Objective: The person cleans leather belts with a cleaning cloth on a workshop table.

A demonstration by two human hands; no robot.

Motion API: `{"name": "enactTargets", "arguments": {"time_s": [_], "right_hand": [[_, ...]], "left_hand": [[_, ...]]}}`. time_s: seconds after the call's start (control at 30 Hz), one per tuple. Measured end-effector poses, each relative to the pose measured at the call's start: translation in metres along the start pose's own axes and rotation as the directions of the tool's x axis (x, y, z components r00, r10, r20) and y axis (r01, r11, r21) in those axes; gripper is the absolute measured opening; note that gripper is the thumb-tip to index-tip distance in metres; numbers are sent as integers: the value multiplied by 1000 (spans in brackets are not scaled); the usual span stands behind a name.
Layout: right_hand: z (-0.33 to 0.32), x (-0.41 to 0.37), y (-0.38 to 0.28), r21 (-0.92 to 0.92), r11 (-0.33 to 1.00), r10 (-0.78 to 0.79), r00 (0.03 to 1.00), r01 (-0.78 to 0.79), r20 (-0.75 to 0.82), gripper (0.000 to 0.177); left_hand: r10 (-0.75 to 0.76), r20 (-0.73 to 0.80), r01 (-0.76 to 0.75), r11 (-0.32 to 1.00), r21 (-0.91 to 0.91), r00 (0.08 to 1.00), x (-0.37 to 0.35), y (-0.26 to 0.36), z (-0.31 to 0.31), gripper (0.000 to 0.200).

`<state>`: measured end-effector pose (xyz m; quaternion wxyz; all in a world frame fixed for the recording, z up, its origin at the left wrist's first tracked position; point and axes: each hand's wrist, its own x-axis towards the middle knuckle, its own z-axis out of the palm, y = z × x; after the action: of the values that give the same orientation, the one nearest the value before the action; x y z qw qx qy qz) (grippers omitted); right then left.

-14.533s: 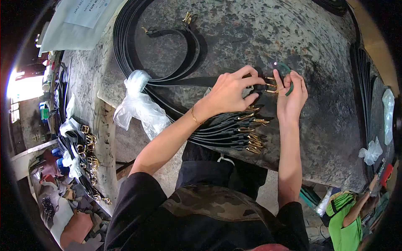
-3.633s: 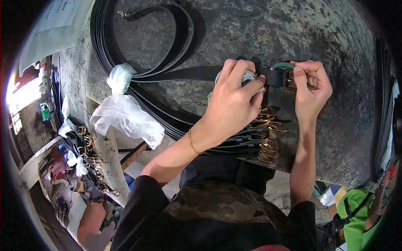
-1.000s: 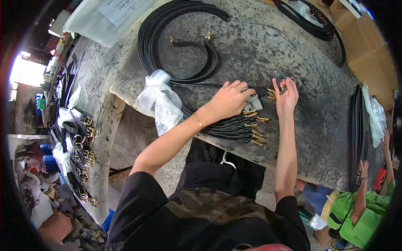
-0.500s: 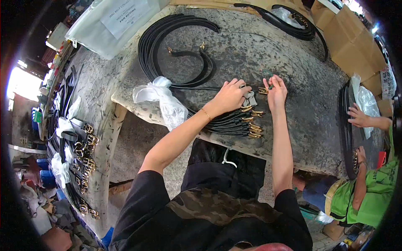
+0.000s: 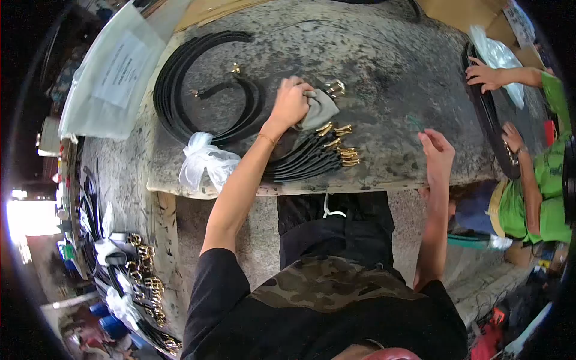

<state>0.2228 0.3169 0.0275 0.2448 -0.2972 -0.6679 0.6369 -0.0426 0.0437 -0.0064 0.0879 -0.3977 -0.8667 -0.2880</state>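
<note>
My left hand [image 5: 290, 103] is closed on a crumpled grey cloth [image 5: 320, 111] over the worktable. Just beyond the cloth lies a gold buckle [image 5: 337, 90]. Below it, a bundle of black belts [image 5: 300, 165] is fanned out, gold buckles [image 5: 347, 150] at its right end. My right hand [image 5: 438, 150] hovers near the front edge of the table, fingers drawn together at the tip of a thin green item [image 5: 415, 123], blurred; I cannot tell what kind. Coiled black belts [image 5: 171, 84] curve to the left of my left hand.
White plastic wrap [image 5: 207, 161] sits by the belts at the table's [image 5: 384, 72] front edge. A white bin [image 5: 114, 78] stands at back left. More buckled belts [image 5: 144, 276] lie at left. A person in green [image 5: 549, 174] handles black belts [image 5: 489, 114] at right.
My right hand has moved right, away from the buckle, with the green item. My left hand has shifted left with the cloth, now more spread out. The view has shifted.
</note>
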Motion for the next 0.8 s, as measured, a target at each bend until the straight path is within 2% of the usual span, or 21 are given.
{"name": "enactTargets", "arguments": {"time_s": [0.03,0.07,0.1,0.17,0.23,0.3,0.33,0.37,0.43,0.6,0.67,0.7,0.73,0.77,0.8], "right_hand": [[-11,-12,-2,-201,979,17,998,-29,-63,21],[-24,-24,2,-129,990,-57,997,51,-49,18],[-34,-34,6,-140,990,-45,996,33,-81,18],[-54,-54,13,-268,941,-245,963,208,-115,17],[-65,-68,24,-358,913,-274,944,195,-183,17],[-70,-77,38,-627,638,-627,774,447,-86,18],[-76,-75,43,-689,462,-683,720,559,126,17],[-79,-77,45,-693,463,-680,723,553,122,17],[-77,-81,45,-741,469,-461,849,482,260,15],[-71,-80,46,-722,509,-551,822,469,145,13],[-75,-75,54,-660,638,-449,888,396,99,14],[-76,-71,53,-655,638,-448,887,405,111,14],[-78,-70,50,-362,906,-293,942,220,-162,16],[-81,-68,48,28,999,-30,938,42,-346,19],[-89,-64,52,282,959,61,943,36,-327,24]], "left_hand": [[16,14,-16,1000,-13,1000,1,5,-1,24],[103,-54,-94,984,151,993,-3,12,-1,24],[203,-109,-160,937,310,973,-4,18,0,24],[278,-69,-229,887,402,958,-4,15,5,27],[296,60,-301,915,267,953,-5,6,4,30],[319,61,-325,936,137,946,-6,1,0,29],[298,114,-313,938,146,948,-8,1,-4,30],[302,118,-317,938,141,946,-10,2,-6,30],[350,129,-369,913,174,928,-15,6,-11,32],[315,62,-320,940,122,947,-26,21,-18,22],[283,39,-284,958,28,958,-30,18,-15,17],[272,36,-273,961,35,962,-29,17,-14,17],[251,1,-251,968,24,968,-29,16,-11,16],[226,-37,-226,974,15,973,-28,15,-9,17],[227,-71,-228,974,-4,971,-25,11,-7,15]]}}
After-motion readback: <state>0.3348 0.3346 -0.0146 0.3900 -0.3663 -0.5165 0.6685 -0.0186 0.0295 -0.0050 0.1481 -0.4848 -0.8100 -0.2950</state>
